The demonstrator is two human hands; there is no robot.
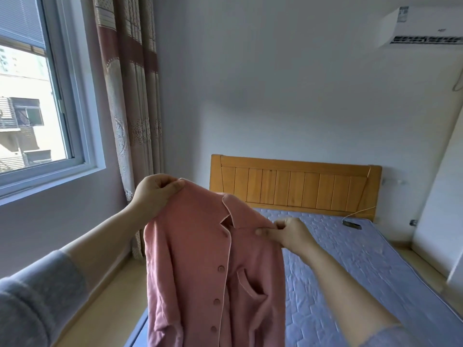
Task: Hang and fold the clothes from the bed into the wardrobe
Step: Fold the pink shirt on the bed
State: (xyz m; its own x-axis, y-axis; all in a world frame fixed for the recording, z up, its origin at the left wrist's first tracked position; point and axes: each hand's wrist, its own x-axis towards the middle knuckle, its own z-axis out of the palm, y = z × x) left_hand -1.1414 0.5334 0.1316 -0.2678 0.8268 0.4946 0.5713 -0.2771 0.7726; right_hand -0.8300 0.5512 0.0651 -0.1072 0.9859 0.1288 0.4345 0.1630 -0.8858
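So I had the pink shirt point(213, 271) pinched at each shoulder, left hand point(152, 194) higher, right hand point(288, 234) lower; it hung straight down from my fingers point(172, 185), long axis vertical, above the bed point(375, 271).

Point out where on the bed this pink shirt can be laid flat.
The blue mattress is bare from the right hand across to its right edge, and up toward the headboard. Only the top right corner is taken, by a small dark device with its cord. The pink shirt hides the left side.
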